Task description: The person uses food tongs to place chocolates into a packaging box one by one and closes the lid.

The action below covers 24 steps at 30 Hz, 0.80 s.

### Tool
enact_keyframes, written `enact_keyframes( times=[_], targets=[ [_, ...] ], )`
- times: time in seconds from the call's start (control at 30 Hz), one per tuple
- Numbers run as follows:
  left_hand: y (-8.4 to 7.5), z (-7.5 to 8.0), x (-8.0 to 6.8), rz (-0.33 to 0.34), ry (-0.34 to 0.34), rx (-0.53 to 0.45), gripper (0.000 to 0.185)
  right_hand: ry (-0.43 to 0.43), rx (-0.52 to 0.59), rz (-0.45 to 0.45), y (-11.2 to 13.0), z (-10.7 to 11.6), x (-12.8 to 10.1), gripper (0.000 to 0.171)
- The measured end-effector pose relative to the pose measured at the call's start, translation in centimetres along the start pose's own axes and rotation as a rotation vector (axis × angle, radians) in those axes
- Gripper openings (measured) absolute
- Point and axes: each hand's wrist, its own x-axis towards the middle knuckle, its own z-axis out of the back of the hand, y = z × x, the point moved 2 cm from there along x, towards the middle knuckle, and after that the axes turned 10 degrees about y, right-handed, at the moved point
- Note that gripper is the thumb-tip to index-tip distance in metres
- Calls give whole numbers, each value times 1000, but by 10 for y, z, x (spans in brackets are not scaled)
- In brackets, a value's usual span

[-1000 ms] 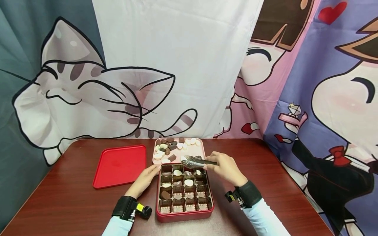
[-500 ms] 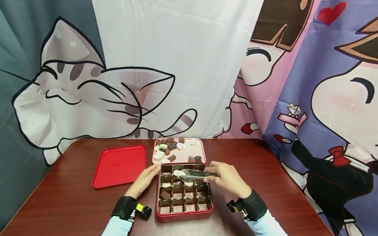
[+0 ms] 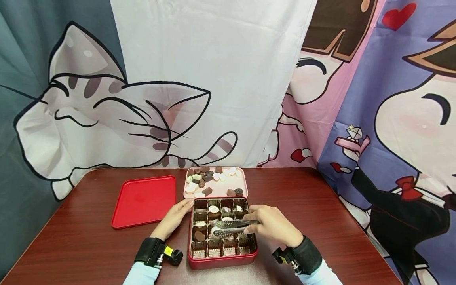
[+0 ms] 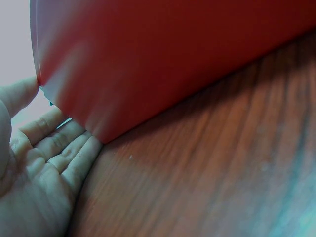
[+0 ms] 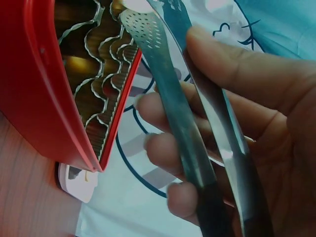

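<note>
My right hand (image 3: pixel 272 225) grips metal tongs (image 3: pixel 231 228), whose dotted tips are over the middle rows of a red chocolate box (image 3: pixel 222 262). A white chocolate (image 5: pixel 138 4) shows at the tongs' tips in the right wrist view. The box has a brown divided insert; its back rows hold white and dark chocolates, and one brown chocolate (image 3: pixel 198 236) lies in the left column. My left hand (image 3: pixel 174 217) touches the box's back left corner. In the left wrist view, its fingers (image 4: pixel 79 163) reach straight to the red wall, thumb at the rim.
Behind the box, right against its back edge, is a pink tray (image 3: pixel 231 182) with several dark and white chocolates. A red lid (image 3: pixel 144 202) lies flat at left on the brown table (image 3: pixel 71 241). Printed curtains (image 3: pixel 221 51) hang behind the table.
My right hand has brought the tongs from the pink tray toward me, over the box's middle rows. Dark chocolates behind the tongs now show on the tray. My left hand stays at the corner.
</note>
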Motion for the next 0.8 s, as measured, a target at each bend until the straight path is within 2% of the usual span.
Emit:
enact_keyframes(
  times=[0.17, 0.4, 0.6, 0.8],
  targets=[
    [0, 0, 0, -3, 2, 23, 54, 31, 8, -3, 0, 0, -1, 31],
    [0, 1, -2, 9, 8, 20, 55, -23, 59, -25, -3, 3, -1, 28],
    [2, 0, 1, 10, 16, -16, 58, -169, 77, -159, -15, 13, -2, 30],
    [1, 0, 0, 10, 6, -28, 57, -291, 3, -276, -34, 20, 1, 27]
  ],
)
